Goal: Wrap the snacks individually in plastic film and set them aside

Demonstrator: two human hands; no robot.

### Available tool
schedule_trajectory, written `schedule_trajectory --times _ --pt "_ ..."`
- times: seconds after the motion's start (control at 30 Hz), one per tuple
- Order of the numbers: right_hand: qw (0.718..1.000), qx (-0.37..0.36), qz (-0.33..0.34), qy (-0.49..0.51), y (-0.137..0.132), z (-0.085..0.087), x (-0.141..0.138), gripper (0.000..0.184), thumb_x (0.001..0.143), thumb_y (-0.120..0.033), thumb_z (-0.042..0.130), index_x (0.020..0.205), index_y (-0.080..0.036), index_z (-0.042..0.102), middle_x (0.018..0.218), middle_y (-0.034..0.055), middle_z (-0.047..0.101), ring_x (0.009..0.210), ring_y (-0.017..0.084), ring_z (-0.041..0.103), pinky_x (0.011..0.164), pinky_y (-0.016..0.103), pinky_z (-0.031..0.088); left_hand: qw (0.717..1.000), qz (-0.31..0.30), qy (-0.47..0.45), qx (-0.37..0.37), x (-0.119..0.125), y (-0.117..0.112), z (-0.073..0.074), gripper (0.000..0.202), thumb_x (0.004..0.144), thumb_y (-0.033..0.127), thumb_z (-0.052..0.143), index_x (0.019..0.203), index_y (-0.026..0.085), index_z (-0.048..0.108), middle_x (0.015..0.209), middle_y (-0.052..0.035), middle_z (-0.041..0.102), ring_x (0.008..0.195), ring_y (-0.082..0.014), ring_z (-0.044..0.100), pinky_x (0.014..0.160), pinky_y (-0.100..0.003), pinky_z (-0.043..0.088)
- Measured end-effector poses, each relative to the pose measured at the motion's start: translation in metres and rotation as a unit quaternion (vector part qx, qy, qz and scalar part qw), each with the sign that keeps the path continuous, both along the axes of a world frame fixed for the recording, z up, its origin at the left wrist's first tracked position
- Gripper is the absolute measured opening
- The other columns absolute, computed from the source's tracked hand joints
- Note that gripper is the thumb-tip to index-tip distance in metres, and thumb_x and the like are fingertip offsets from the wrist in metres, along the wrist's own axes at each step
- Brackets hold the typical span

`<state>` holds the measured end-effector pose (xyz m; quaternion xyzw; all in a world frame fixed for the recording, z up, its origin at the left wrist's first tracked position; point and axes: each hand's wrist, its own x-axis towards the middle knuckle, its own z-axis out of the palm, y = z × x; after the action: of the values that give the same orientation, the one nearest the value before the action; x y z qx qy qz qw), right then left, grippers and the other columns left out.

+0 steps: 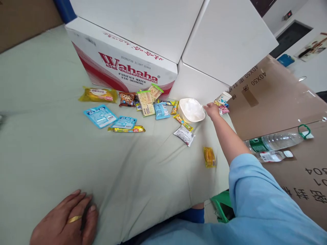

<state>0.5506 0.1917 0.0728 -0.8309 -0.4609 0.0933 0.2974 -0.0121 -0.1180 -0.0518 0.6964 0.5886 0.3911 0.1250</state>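
Note:
My right hand (212, 110) reaches far forward, its fingers closed at the right rim of a white bowl (196, 119). Inside the bowl is something whitish that I cannot make out. Just beyond that hand are a patterned paper cup (223, 98) and a pink packet (223, 109). Close to the bowl's left and front lie small yellow snack packets (174, 108) and a white-grey packet (184, 135). My left hand (67, 219), with a gold ring, rests on the cloth at the lower left, fingers stretched out and holding nothing.
Several snacks lie left of the bowl, among them a yellow bread packet (98, 95), cracker packs (145, 102) and blue pouches (100, 115). A small yellow pack (209, 157) is near the right edge. White boxes (230, 41) and a Wahaha carton (122, 64) stand behind; bottles (278, 141) are right.

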Motion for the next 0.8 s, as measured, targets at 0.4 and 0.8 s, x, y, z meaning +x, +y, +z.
schedule_trajectory --times 0.4,0.8 --pt "0.977 0.079 0.134 -0.144 -0.014 0.047 -0.013 0.002 0.084 -0.021 0.063 0.086 -0.022 0.062 0.087 0.0035 0.070 0.082 0.021 0.062 0.083 0.034 0.049 0.987 -0.042 0.149 0.045 0.003 0.002 0.016 0.023 0.095 0.035 0.050 0.104 0.020 0.064 0.109 -0.0219 0.071 0.109 -0.0476 0.070 0.090 -0.069 0.060" --pt "0.966 -0.017 0.252 -0.046 -0.042 0.033 -0.012 0.026 0.092 -0.033 0.062 0.111 -0.020 0.075 0.102 0.0063 0.078 0.076 0.016 0.067 0.076 0.030 0.055 0.989 -0.028 0.139 0.042 0.012 0.002 0.028 0.024 0.093 0.039 0.049 0.101 0.024 0.065 0.108 -0.0183 0.072 0.111 -0.0460 0.070 0.094 -0.067 0.059"
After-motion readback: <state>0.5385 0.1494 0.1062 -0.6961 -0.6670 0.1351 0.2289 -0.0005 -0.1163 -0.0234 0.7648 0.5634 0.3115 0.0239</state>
